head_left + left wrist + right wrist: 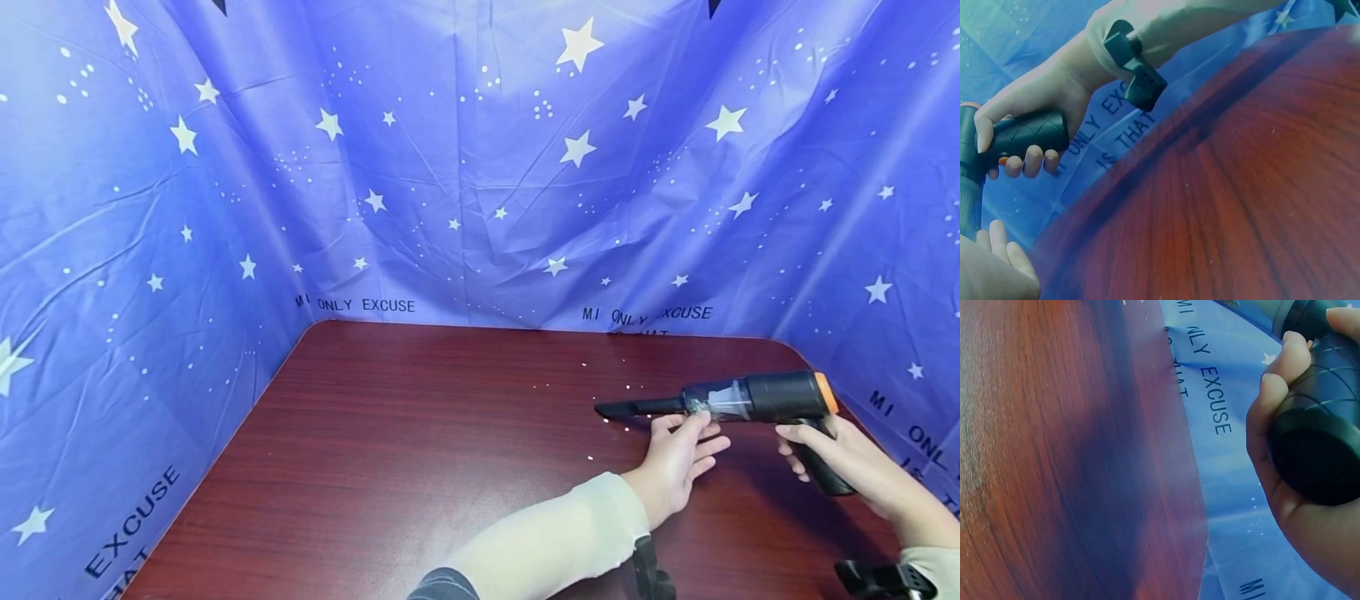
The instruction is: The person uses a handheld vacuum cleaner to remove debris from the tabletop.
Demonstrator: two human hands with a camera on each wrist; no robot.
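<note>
A black handheld vacuum cleaner (780, 395) with a clear chamber, a flat dark nozzle (637, 407) and an orange rear end is held level above the table. My right hand (847, 450) grips its handle, fingers curled round the textured grip, as the right wrist view shows up close on the handle (1329, 419). My left hand (678, 458) is under the front of the clear chamber, thumb tip at its lower edge and the other fingers fairly straight. Several small white bits (590, 457) lie scattered on the table about the nozzle.
The dark red wooden table (360, 467) fills the lower part of the head view. A blue curtain (465, 167) with white stars and printed words surrounds its back and sides. Black wrist mounts (652, 571) sit on both forearms.
</note>
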